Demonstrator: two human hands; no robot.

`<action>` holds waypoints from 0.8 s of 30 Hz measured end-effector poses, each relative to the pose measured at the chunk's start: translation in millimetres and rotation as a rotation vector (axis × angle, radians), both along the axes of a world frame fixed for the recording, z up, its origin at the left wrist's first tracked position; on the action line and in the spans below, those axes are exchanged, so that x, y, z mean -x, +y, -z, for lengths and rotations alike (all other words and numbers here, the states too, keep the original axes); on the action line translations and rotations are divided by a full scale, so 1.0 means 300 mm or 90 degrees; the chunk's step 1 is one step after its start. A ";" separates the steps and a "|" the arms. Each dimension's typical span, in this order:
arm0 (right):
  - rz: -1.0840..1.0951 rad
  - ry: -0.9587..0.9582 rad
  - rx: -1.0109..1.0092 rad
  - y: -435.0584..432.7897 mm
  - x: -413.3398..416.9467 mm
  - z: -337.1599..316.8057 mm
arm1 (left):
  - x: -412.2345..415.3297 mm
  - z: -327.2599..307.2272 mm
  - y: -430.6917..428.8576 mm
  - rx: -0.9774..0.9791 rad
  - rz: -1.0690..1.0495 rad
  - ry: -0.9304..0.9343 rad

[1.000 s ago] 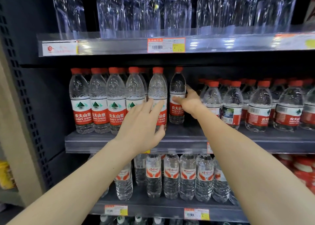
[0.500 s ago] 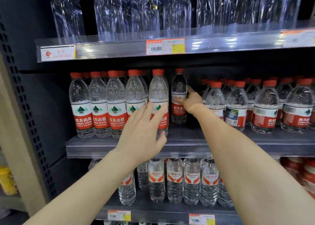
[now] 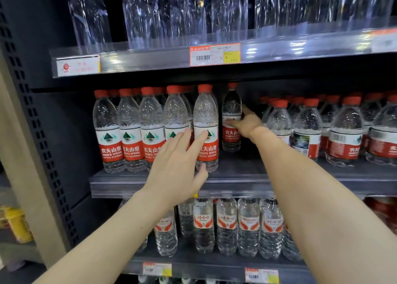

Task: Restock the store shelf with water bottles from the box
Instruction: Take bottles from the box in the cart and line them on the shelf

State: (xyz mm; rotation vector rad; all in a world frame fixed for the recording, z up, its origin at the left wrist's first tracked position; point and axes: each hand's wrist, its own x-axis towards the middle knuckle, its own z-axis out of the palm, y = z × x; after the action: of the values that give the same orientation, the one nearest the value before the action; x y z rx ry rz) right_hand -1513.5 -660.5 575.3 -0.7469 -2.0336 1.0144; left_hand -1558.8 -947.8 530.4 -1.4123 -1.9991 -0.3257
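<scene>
A row of red-capped, red-labelled water bottles [image 3: 131,131] stands along the front of the middle shelf [image 3: 236,176]. My left hand [image 3: 178,165] is spread with straight fingers against the front bottle [image 3: 206,116] at the right end of that row. Further back in the shelf my right hand [image 3: 247,126] grips a single red-labelled bottle [image 3: 231,105] around its middle; the bottle stands upright behind the gap in the front row. The box is out of view.
More red-labelled bottles [image 3: 343,133] fill the shelf's right half, with a gap between the two groups. Clear bottles [image 3: 184,14] stand on the upper shelf and smaller white-labelled bottles [image 3: 227,225] on the lower one. A dark perforated upright [image 3: 38,133] closes the left side.
My right hand has slid slightly right and deeper with the single bottle. My left hand has stayed against the front bottle. The camera has tilted a little.
</scene>
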 end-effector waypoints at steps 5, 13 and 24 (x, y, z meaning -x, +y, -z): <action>-0.010 0.017 0.024 -0.011 0.004 0.003 | -0.032 0.003 0.005 0.001 -0.001 0.006; 0.148 -0.107 -0.007 -0.107 -0.002 -0.022 | -0.064 -0.007 0.008 0.012 -0.009 -0.006; 0.137 -0.215 -0.240 -0.258 -0.139 0.007 | -0.100 -0.043 0.013 0.039 -0.030 0.023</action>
State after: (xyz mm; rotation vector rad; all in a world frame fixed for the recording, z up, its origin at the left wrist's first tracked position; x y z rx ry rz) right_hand -1471.8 -738.0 573.2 -0.9509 -2.2775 0.3823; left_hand -1528.6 -944.0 543.3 -1.3959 -2.0252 -0.2185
